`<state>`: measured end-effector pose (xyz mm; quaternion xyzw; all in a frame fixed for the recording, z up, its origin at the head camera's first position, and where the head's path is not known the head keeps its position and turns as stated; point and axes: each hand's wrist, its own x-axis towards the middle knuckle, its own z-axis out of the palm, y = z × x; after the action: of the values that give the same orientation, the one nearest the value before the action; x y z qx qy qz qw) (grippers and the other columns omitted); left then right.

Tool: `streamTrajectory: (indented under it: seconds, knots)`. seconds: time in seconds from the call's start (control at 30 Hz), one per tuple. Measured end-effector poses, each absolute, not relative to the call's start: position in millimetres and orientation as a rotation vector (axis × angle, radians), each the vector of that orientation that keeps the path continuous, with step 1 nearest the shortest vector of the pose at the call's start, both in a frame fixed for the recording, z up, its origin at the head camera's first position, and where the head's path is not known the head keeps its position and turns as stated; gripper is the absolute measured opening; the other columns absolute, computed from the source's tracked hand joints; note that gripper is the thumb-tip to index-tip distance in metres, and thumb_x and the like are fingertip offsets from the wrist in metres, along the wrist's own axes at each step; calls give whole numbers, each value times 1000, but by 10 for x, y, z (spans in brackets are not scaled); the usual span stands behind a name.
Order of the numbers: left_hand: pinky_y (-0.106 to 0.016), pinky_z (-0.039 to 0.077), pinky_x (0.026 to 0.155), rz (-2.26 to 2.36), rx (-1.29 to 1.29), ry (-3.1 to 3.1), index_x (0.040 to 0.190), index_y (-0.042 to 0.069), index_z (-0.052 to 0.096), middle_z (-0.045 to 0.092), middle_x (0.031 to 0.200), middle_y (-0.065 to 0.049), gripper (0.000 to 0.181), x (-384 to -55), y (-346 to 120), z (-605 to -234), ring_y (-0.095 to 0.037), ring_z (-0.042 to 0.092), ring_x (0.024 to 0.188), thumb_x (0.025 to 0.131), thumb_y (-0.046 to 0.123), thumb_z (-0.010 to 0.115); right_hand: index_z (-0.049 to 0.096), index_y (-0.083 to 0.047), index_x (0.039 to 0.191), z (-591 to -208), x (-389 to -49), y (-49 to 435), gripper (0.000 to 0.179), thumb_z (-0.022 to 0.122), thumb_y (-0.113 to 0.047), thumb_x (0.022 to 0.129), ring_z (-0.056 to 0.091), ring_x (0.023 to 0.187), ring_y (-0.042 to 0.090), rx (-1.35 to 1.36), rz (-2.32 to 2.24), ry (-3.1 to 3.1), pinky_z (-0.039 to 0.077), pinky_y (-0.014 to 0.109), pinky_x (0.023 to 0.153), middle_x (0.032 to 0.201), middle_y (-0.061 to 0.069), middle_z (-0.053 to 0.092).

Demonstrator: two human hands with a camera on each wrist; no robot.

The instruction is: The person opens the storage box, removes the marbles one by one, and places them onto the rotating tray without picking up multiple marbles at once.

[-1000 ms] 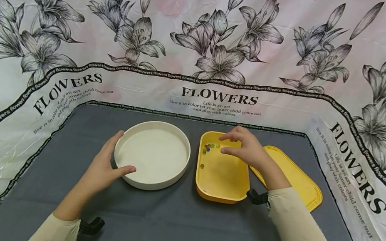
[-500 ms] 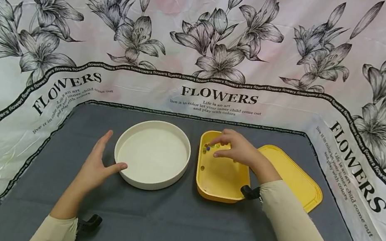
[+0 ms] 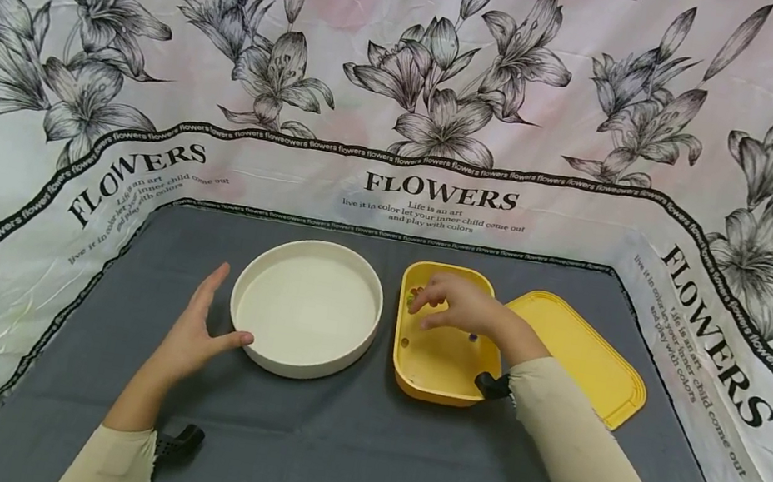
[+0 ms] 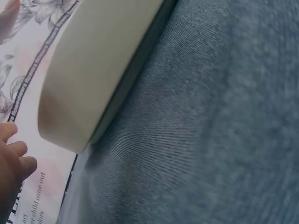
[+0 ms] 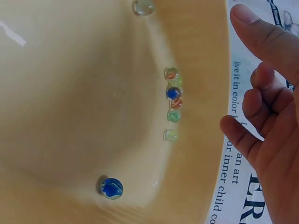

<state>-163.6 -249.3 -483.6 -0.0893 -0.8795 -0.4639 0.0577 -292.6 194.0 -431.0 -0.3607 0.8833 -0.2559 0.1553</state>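
Observation:
A yellow rectangular container (image 3: 445,368) holds several small glass marbles. In the right wrist view a row of marbles (image 5: 174,93) lies along one wall, a clear marble (image 5: 143,7) near the top and a blue marble (image 5: 112,188) lower down. Above the container hovers my right hand (image 3: 463,305), fingers loosely bent, thumb apart from them, nothing visible between. My left hand (image 3: 187,336) is spread at the left side of a round white dish (image 3: 306,308). Its thumb is by the rim; whether it touches, I cannot tell.
A yellow lid (image 3: 577,351) lies flat to the right of the container, partly behind the right forearm. The grey cloth (image 3: 315,449) covers the table. Behind it is a white flower-printed cloth (image 3: 448,141).
My right hand has moved left and nearer over the container. A blue marble now shows beneath the right wrist. My left hand has shifted slightly left, away from the dish.

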Motion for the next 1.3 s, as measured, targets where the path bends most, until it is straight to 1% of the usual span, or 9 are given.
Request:
streamTrajectory:
  seconds: [0.13, 0.33, 0.53, 0.73, 0.77, 0.87, 1.0, 1.07, 1.3]
  knots:
    - [-76, 17, 117, -1413, -257, -2704, 167, 23, 6, 6, 172, -14, 121, -1648, -2493, -4877, -43, 6, 157, 81, 32, 89, 81, -20, 109, -4313, -2921, 1936, 23, 84, -19, 87, 56, 100, 25, -1074, -676, 2506, 52, 44, 91, 100, -1, 60]
    - [-75, 17, 117, -1399, -219, -2749, 167, 15, 4, 4, 172, -18, 125, -1676, -2505, -4981, -45, 5, 157, 79, 34, 91, 81, -21, 106, -4332, -2944, 1902, 21, 85, -19, 86, 56, 96, 20, -1134, -625, 2463, 52, 35, 87, 103, -1, 61]
    - [-74, 17, 118, -1374, -205, -2797, 167, 11, 2, 2, 171, -21, 129, -1703, -2516, -5042, -47, 4, 156, 77, 37, 92, 81, -23, 108, -4243, -2992, 1851, 23, 86, -22, 86, 54, 93, 19, -1152, -591, 2427, 50, 32, 83, 101, 1, 62]
    - [-75, 16, 118, -1396, -201, -2818, 166, 9, 1, 2, 171, -23, 130, -1682, -2536, -5066, -48, 4, 156, 78, 37, 92, 81, -21, 110, -4153, -3051, 1808, 23, 84, -23, 87, 52, 89, 20, -1127, -572, 2432, 48, 32, 77, 103, 14, 64]
    - [-75, 16, 118, -1393, -196, -2826, 166, 10, 0, 1, 171, -23, 130, -1679, -2541, -5069, -49, 4, 156, 78, 37, 92, 81, -20, 110, -4159, -3072, 1802, 23, 84, -22, 88, 53, 89, 20, -1110, -571, 2448, 48, 32, 77, 103, 13, 65]
    - [-75, 16, 118, -1380, -192, -2844, 166, 10, -1, 2, 170, -24, 131, -1675, -2544, -5074, -49, 5, 155, 78, 40, 91, 80, -23, 110, -4192, -3132, 1802, 22, 83, -23, 89, 53, 88, 18, -1006, -559, 2523, 47, 33, 77, 104, 6, 70]
    - [-73, 16, 119, -1369, -201, -2853, 166, 9, 0, 4, 171, -23, 130, -1682, -2536, -5084, -48, 7, 156, 79, 43, 90, 79, -27, 110, -4255, -3198, 1816, 22, 83, -25, 89, 53, 86, 18, -882, -551, 2576, 45, 33, 75, 100, -2, 70]
    - [-72, 16, 120, -1362, -208, -2857, 166, 10, 0, 4, 171, -22, 129, -1684, -2534, -5089, -47, 8, 156, 79, 44, 89, 79, -26, 111, -4289, -3224, 1821, 22, 82, -24, 89, 52, 86, 19, -860, -561, 2571, 45, 33, 73, 98, -1, 69]
    - [-71, 17, 120, -1340, -204, -2885, 166, 15, -5, 1, 172, -20, 131, -1688, -2555, -5104, -46, 8, 156, 79, 47, 88, 79, -23, 113, -4405, -3283, 1817, 25, 83, -22, 89, 55, 87, 19, -851, -586, 2574, 48, 32, 74, 105, -1, 74]
